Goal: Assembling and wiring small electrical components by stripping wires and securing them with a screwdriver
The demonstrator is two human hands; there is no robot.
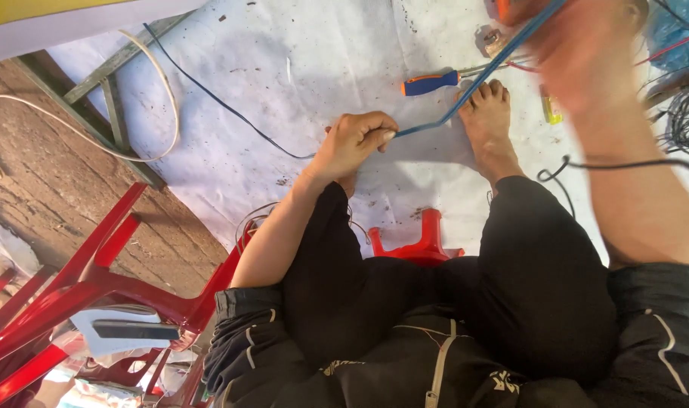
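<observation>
Head view: your left hand point(352, 142) pinches the blue cable point(486, 74) near your foot point(486, 121); your blurred right hand point(586, 45) holds its far end, grip unclear.

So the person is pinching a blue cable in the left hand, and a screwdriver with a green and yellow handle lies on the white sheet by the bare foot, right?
Not quite: in the head view the screwdriver has a blue and orange handle. The left hand does pinch the blue cable, and the screwdriver lies on the white sheet by the bare foot.

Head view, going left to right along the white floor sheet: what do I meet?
Cream-white looped cable → left hand pinching the blue flat cable → orange-and-blue-handled screwdriver → bare foot → blurred right hand.
</observation>
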